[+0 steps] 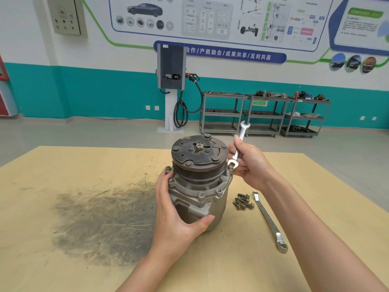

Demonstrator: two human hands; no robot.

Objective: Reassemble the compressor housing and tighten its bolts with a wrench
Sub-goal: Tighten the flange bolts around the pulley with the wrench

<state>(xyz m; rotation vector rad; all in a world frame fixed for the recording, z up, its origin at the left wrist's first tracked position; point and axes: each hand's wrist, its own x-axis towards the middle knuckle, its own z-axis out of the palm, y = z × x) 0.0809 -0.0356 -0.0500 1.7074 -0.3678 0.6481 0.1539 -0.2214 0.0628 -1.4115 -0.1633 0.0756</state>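
A grey metal compressor [208, 199] stands upright on the table [63, 165], its dark pulley and clutch plate [199, 151] on top. My left hand [174, 209] grips the housing's left side, thumb across the front. My right hand [249, 163] holds a small combination wrench [237, 152] tilted upward. Its ring end sits on a bolt [231, 166] at the right of the flange. Other bolts stand around the flange rim [201, 194].
Several loose bolts [243, 201] lie on the table right of the compressor. A longer ring wrench [270, 222] lies beside them. A dark greasy stain [101, 224] covers the table's left middle. Metal shelf carts [263, 114] and a charging post [171, 85] stand by the far wall.
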